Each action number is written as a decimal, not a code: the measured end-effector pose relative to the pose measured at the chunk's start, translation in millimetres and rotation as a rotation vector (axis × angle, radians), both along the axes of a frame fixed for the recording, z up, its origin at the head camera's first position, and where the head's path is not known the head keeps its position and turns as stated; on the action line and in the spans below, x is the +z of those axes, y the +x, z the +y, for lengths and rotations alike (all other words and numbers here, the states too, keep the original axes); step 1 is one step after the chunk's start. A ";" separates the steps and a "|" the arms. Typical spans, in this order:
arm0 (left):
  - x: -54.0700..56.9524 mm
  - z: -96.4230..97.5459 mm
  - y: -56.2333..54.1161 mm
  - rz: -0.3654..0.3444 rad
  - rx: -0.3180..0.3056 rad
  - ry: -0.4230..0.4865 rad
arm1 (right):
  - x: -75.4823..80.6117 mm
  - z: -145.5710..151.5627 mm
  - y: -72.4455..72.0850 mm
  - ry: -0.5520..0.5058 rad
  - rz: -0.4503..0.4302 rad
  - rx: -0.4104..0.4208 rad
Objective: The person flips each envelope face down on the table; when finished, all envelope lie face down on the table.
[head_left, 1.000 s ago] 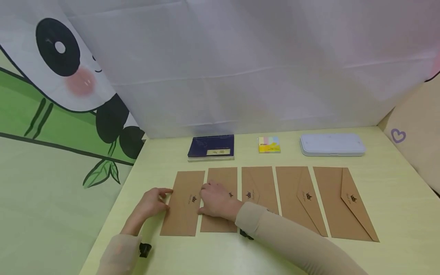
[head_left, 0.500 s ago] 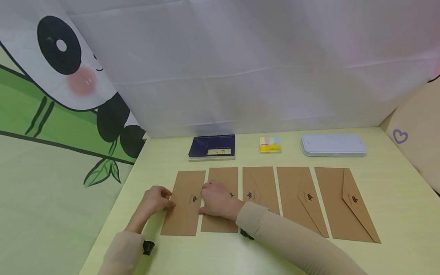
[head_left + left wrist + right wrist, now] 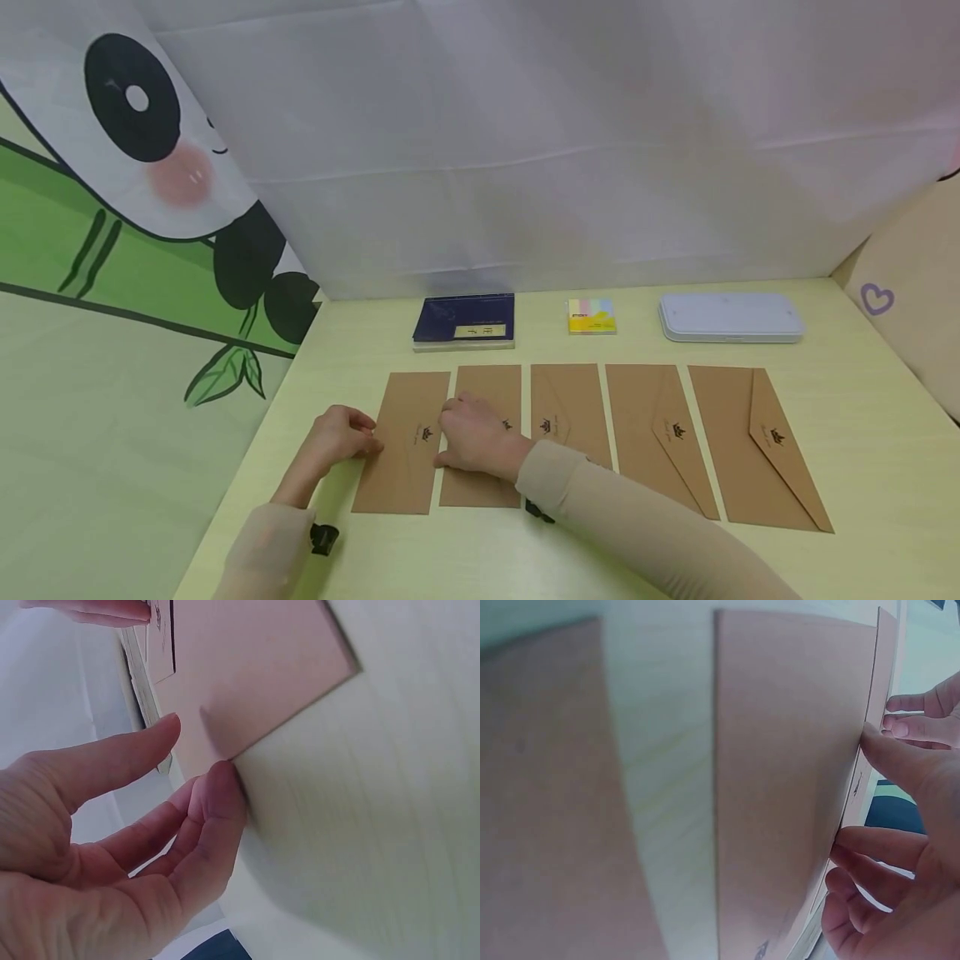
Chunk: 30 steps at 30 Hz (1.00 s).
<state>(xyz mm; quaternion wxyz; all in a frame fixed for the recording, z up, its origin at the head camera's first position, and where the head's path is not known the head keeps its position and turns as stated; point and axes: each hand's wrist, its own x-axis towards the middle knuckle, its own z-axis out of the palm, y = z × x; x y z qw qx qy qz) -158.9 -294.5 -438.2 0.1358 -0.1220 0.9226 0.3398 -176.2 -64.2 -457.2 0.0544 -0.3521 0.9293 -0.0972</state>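
Several brown kraft envelopes lie flat in a row. My left hand is at the left edge of the leftmost envelope. In the left wrist view its bent fingertips touch that envelope's edge, while the thumb stands apart from them. My right hand lies over the second envelope and hides part of it. The right wrist view shows its thumb and fingers touching that envelope's left edge, loosely bent. Farther right lie the third envelope, the fourth envelope and the rightmost envelope.
Behind the row stand a dark blue notebook, a pad of sticky notes and a pale pencil case. A white cloth hangs along the back of the light table.
My left hand has shifted slightly right, its thumb now over the leftmost envelope's edge. The right hand keeps its place, and the envelopes lie as before.
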 end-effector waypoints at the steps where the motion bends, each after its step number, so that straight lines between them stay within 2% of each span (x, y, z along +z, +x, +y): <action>1: 0.2 0.0 0.2 0.001 0.002 0.004 | -0.1 -0.1 0.0 0.000 -0.001 -0.001; 11: 2.5 -0.3 0.8 -0.009 0.013 0.000 | 1.6 -1.2 1.6 -0.004 -0.006 -0.010; 17: 0.1 -1.8 1.4 -0.003 0.016 0.020 | -0.7 -2.4 1.4 0.004 0.006 -0.011; 24: -5.3 -1.7 2.4 0.024 0.030 0.122 | -2.2 -2.0 0.5 -0.008 0.006 -0.010; 30: -5.2 -2.4 0.8 0.017 0.034 0.076 | -2.3 -1.8 0.5 -0.019 0.003 -0.016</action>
